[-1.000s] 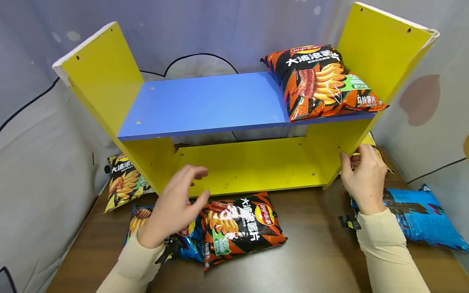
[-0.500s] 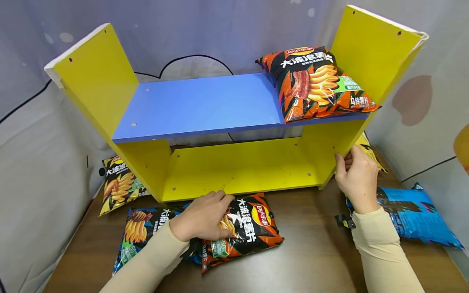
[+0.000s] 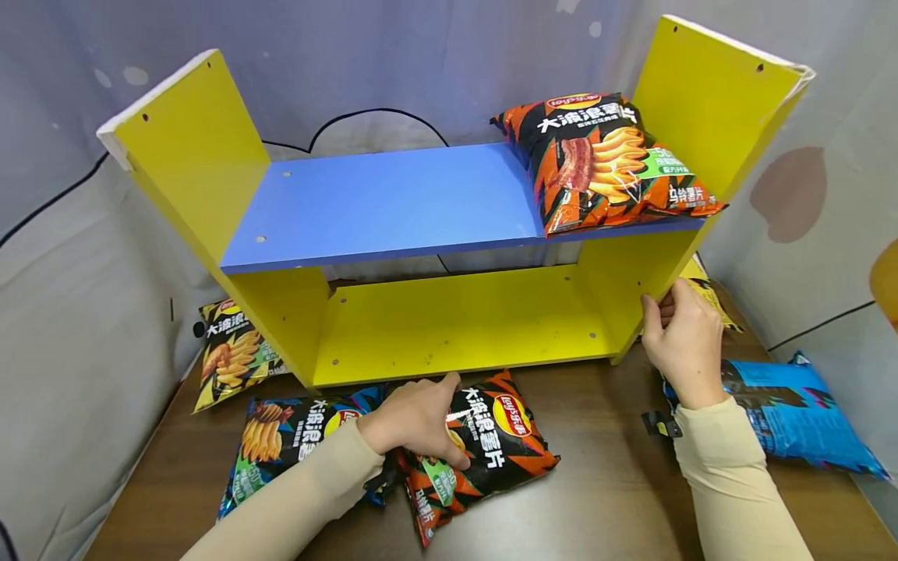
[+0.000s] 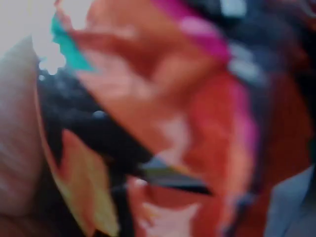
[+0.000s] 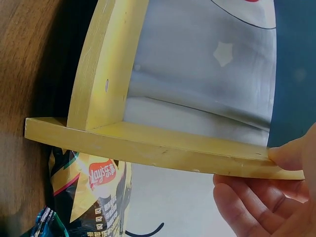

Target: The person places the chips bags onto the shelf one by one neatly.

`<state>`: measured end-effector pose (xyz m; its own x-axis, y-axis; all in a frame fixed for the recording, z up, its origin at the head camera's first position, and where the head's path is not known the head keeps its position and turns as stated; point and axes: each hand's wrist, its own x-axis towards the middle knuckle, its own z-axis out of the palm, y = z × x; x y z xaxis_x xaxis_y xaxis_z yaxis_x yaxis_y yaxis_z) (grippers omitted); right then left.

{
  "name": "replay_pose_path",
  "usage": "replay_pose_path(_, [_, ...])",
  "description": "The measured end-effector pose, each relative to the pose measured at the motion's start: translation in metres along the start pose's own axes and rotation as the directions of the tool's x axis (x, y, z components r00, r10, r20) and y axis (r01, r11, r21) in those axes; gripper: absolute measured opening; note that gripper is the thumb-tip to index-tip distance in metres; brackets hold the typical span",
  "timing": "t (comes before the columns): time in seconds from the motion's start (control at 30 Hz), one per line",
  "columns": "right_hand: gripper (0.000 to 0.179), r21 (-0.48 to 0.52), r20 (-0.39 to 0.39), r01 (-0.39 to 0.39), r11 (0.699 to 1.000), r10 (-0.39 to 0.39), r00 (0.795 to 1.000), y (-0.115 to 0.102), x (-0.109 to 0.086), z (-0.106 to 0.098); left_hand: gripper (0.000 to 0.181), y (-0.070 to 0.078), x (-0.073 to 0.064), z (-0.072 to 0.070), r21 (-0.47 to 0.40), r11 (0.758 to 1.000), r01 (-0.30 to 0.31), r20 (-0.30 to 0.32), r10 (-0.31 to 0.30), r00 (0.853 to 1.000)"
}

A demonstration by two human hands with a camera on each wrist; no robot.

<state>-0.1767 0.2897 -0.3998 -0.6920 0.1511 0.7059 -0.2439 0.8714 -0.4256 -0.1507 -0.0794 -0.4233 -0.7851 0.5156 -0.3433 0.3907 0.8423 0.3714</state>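
Note:
My left hand [image 3: 419,421] grips a black and orange bag of potato chips [image 3: 484,452] by its left part, thumb toward the front and fingers toward the back. That bag lies tilted on the table before the shelf, and its blurred wrapper fills the left wrist view. Beside it, partly under the left forearm, lies a blue and black chip bag [image 3: 302,428]. My right hand [image 3: 684,343] holds the right side panel of the yellow and blue shelf [image 3: 414,199]. In the right wrist view, the thumb and fingers [image 5: 242,207] stand on opposite faces of the panel's edge [image 5: 163,159].
Another black and orange chip bag [image 3: 603,164] rests on the blue upper board at right. A yellow chip bag [image 3: 235,354] stands left of the shelf, another yellow bag [image 3: 708,292] right of it. A light blue bag [image 3: 800,417] lies at the table's right.
My left hand has come down and rightward onto the black and orange bag and taken hold of it. The bag has turned and shifted slightly right and forward. The right hand stays on the panel.

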Motion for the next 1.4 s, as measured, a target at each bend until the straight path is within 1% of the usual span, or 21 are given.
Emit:
replay_pose_path(0.1, [0.017,-0.002,0.005,-0.003,1.000,0.003,1.000,0.000,0.000,0.000,0.114,0.004,-0.004,0.006,-0.093,0.996,0.005,-0.029,-0.007,1.000])
replay_pose_path(0.23, [0.017,-0.004,0.005,-0.003,1.000,0.003,1.000,0.001,0.000,0.000,0.101,0.010,-0.013,0.016,-0.181,0.983,-0.035,-0.115,0.014,0.993])
replay_pose_path(0.3, [0.017,-0.006,0.006,0.003,1.000,-0.003,1.000,0.001,0.001,0.000,0.098,0.014,-0.019,0.021,-0.238,0.970,-0.048,-0.165,0.008,0.986])
replay_pose_path(0.37, [0.017,-0.006,0.006,0.012,1.000,-0.012,1.000,0.002,0.001,0.001,0.096,0.018,-0.023,0.028,-0.325,0.945,-0.045,-0.223,-0.030,0.974])
replay_pose_path(0.4, [0.018,-0.005,0.007,0.015,1.000,-0.015,1.000,0.002,0.002,0.001,0.094,0.021,-0.024,0.031,-0.376,0.925,-0.044,-0.256,-0.058,0.965])
replay_pose_path(0.43, [0.018,-0.005,0.007,0.017,1.000,-0.017,1.000,0.002,0.002,0.001,0.091,0.023,-0.024,0.035,-0.442,0.896,-0.052,-0.286,-0.086,0.954])
replay_pose_path(0.5, [0.018,-0.005,0.008,0.018,1.000,-0.018,1.000,0.003,0.003,0.001,0.083,0.028,-0.024,0.043,-0.556,0.827,-0.082,-0.349,-0.143,0.926])
replay_pose_path(0.57, [0.017,-0.004,0.010,0.018,1.000,-0.018,1.000,0.003,0.003,0.001,0.075,0.033,-0.023,0.051,-0.649,0.751,-0.123,-0.395,-0.194,0.898])
replay_pose_path(0.63, [0.017,-0.004,0.013,0.015,1.000,-0.015,1.000,0.003,0.004,0.000,0.069,0.036,-0.022,0.058,-0.716,0.680,-0.157,-0.414,-0.233,0.880])
replay_pose_path(0.67, [0.017,-0.004,0.015,0.013,1.000,-0.013,1.000,0.003,0.004,0.000,0.068,0.037,-0.021,0.060,-0.737,0.657,-0.159,-0.416,-0.256,0.872])
replay_pose_path(0.7, [0.017,-0.004,0.015,0.011,1.000,-0.011,1.000,0.003,0.004,0.000,0.068,0.038,-0.020,0.062,-0.754,0.638,-0.155,-0.413,-0.277,0.867])
replay_pose_path(0.73, [0.017,-0.004,0.016,0.010,1.000,-0.010,1.000,0.003,0.004,0.000,0.069,0.038,-0.020,0.064,-0.768,0.623,-0.147,-0.405,-0.294,0.866])
replay_pose_path(0.8, [0.017,-0.006,0.017,0.008,1.000,-0.008,1.000,0.003,0.004,-0.001,0.072,0.038,-0.019,0.066,-0.789,0.602,-0.124,-0.379,-0.318,0.869])
replay_pose_path(0.87, [0.017,-0.006,0.019,0.008,1.000,-0.008,1.000,0.003,0.003,-0.001,0.077,0.037,-0.018,0.067,-0.795,0.600,-0.095,-0.353,-0.328,0.876])
replay_pose_path(0.93, [0.017,-0.007,0.023,0.009,1.000,-0.009,1.000,0.003,0.003,-0.001,0.082,0.036,-0.018,0.068,-0.798,0.598,-0.074,-0.324,-0.322,0.890])
replay_pose_path(1.0, [0.017,-0.007,0.026,0.007,1.000,-0.007,1.000,0.003,0.003,-0.001,0.087,0.034,-0.017,0.069,-0.793,0.606,-0.061,-0.305,-0.308,0.901])
replay_pose_path(1.17, [0.017,-0.010,0.027,-0.001,1.000,0.002,1.000,0.003,0.002,-0.002,0.097,0.030,-0.015,0.069,-0.762,0.644,-0.060,-0.291,-0.258,0.921])
replay_pose_path(1.23, [0.017,-0.010,0.027,-0.001,1.000,0.002,1.000,0.003,0.002,-0.002,0.098,0.029,-0.015,0.070,-0.756,0.652,-0.052,-0.279,-0.250,0.927])
replay_pose_path(1.3, [0.017,-0.008,0.027,0.000,1.000,0.001,1.000,0.004,0.001,-0.001,0.097,0.029,-0.015,0.071,-0.760,0.648,-0.041,-0.262,-0.248,0.933])
replay_pose_path(1.37, [0.016,-0.004,0.027,0.003,1.000,-0.003,1.000,0.004,0.000,0.001,0.094,0.029,-0.017,0.072,-0.769,0.638,-0.038,-0.255,-0.252,0.934])
replay_pose_path(1.4, [0.016,-0.001,0.026,0.007,1.000,-0.007,1.000,0.004,0.000,0.001,0.091,0.029,-0.017,0.073,-0.780,0.625,-0.044,-0.254,-0.252,0.934])
